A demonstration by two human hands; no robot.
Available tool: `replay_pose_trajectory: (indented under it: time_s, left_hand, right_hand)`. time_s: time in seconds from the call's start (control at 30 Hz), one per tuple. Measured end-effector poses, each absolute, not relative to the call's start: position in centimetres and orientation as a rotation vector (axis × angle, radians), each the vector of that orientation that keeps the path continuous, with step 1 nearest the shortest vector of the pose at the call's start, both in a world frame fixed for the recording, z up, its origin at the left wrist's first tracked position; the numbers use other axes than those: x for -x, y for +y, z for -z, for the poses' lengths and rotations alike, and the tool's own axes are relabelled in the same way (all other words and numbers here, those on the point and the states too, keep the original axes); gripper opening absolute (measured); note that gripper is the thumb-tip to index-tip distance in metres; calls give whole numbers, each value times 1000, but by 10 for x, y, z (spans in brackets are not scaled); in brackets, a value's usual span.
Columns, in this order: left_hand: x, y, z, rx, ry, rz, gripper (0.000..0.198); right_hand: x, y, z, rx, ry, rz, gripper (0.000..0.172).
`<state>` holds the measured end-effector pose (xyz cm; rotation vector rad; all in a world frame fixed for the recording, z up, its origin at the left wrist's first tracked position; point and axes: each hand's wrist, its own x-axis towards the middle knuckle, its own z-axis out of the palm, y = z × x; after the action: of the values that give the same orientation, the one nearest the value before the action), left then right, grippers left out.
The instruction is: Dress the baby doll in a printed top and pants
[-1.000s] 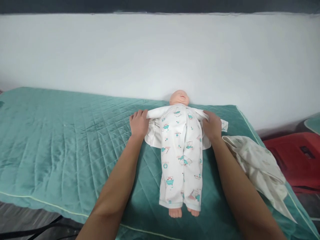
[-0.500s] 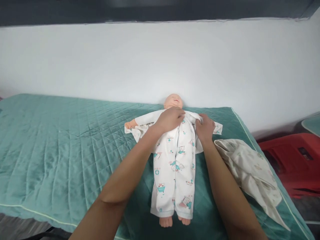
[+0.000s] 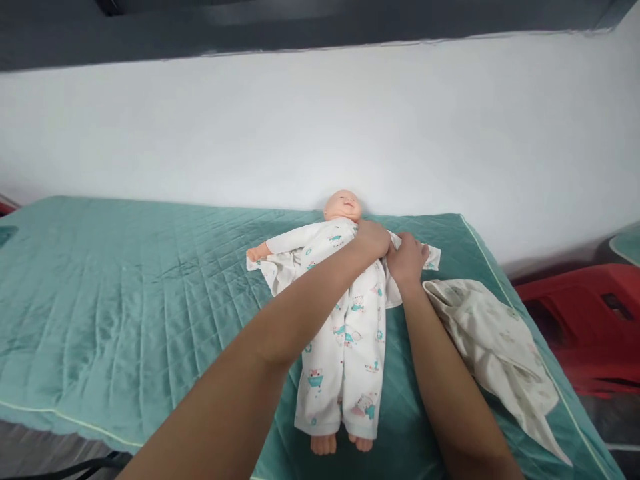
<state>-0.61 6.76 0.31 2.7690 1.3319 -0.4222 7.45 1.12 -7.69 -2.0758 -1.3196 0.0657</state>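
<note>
A baby doll (image 3: 343, 205) lies on its back on a green quilted cover, its bare feet toward me. It wears white printed trousers (image 3: 363, 333). A white printed top (image 3: 283, 267) is spread beneath its arms. My left hand (image 3: 374, 239) is closed at the doll's chest, on the side near my right hand, its fingertips hidden. Beside it, my right hand (image 3: 407, 259) has its fingers closed on the white cloth at the doll's shoulder. The doll's arm on that side is mostly hidden by my hands.
The green quilted cover (image 3: 125, 300) runs back to a white wall (image 3: 225, 133). A crumpled cream cloth (image 3: 490, 333) lies to the right of my right forearm. Beyond the bed's right edge stands a red plastic chair (image 3: 590, 313). A dark ledge crosses the top.
My left hand has moved right across the doll's chest, close to my right hand, uncovering the printed cloth on the chest. The camera view has shifted slightly.
</note>
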Motion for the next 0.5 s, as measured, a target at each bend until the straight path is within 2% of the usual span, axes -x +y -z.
replay_pose_trajectory:
  time_s: [0.17, 0.37, 0.5]
  left_hand:
    - [7, 67, -8, -2807, 1370, 409, 39]
    - [29, 76, -11, -2882, 1341, 297, 56]
    - [19, 81, 0, -2854, 1263, 452, 47]
  right_hand:
    - [-81, 11, 76, 2117, -1273, -84, 35]
    - [-87, 12, 75, 2159, -1165, -114, 35]
    - [-85, 12, 77, 2131, -1155, -122, 34]
